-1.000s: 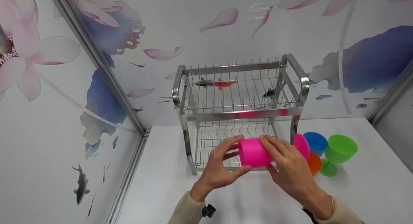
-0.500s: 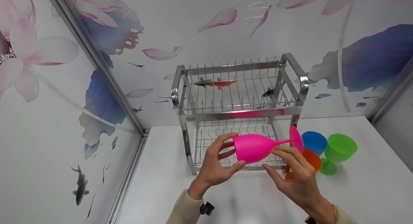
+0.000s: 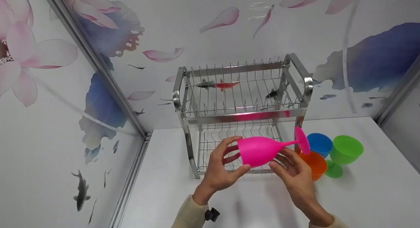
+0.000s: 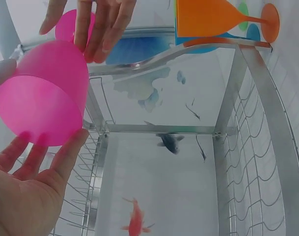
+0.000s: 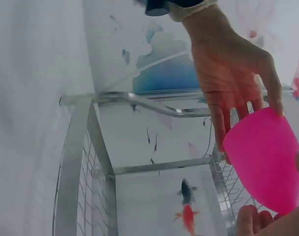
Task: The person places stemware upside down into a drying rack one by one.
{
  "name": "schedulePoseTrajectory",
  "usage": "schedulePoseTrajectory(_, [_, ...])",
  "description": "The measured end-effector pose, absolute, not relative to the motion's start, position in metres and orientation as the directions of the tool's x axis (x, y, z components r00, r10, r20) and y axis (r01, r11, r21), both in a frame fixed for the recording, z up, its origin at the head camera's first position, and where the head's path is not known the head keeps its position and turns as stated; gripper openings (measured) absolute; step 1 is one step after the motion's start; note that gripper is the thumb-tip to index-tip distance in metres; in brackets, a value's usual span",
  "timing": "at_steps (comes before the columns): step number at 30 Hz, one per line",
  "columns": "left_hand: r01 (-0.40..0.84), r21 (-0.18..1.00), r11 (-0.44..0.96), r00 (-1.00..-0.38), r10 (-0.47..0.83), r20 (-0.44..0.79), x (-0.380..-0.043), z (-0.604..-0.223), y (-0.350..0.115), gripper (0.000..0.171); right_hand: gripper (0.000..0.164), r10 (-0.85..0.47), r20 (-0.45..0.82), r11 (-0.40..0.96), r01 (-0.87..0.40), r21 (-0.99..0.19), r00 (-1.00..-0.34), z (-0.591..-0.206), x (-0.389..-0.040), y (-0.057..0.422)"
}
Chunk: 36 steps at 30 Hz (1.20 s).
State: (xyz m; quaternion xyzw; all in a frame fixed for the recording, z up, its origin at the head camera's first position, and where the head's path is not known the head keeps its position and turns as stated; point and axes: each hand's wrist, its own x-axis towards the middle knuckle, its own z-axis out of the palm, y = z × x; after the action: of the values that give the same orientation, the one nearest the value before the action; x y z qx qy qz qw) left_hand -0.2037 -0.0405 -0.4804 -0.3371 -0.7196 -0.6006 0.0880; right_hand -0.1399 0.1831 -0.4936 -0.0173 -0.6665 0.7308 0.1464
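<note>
A pink plastic goblet lies sideways in the air in front of the dish rack, its mouth to the left and its foot to the right. My left hand grips it at the rim, thumb on the near side and fingers on the far side. The right hand holds it loosely where bowl meets stem, thumb tip at the bowl's lower edge and curled fingers partly hidden behind it. In the left wrist view the goblet's open mouth shows.
A two-tier metal dish rack stands against the patterned back wall. To its right on the white table are an orange goblet, a blue goblet and a green goblet, grouped closely.
My right hand has moved off the front of the pink goblet's bowl to below its stem, palm turned upward. The left hand keeps its grip on the rim.
</note>
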Motion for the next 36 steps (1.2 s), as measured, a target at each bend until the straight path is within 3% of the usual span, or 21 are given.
schedulePoseTrajectory(7, [0.597, 0.801, 0.045, -0.751, 0.385, 0.537, -0.202, -0.482, -0.037, 0.074, 0.057, 0.149, 0.028, -0.369, -0.082, -0.926, -0.989, -0.494, -0.145, 0.176])
schedulePoseTrajectory(19, [0.649, 0.760, 0.037, -0.711, 0.384, 0.589, -0.201, -0.483, -0.034, 0.072, 0.046, 0.138, 0.077, -0.522, -0.139, -0.842, -0.987, -0.496, -0.149, 0.171])
schedulePoseTrajectory(29, [0.654, 0.755, 0.057, -0.701, 0.423, 0.575, -0.201, -0.474, -0.047, 0.073, 0.045, 0.116, 0.113, -0.461, -0.154, -0.874, -0.987, -0.474, -0.150, 0.182])
schedulePoseTrajectory(36, [0.642, 0.750, 0.161, -0.743, 0.375, 0.555, -0.208, -0.477, -0.079, 0.067, 0.048, 0.093, 0.212, -0.269, -0.229, -0.936, -0.973, -0.439, -0.157, 0.201])
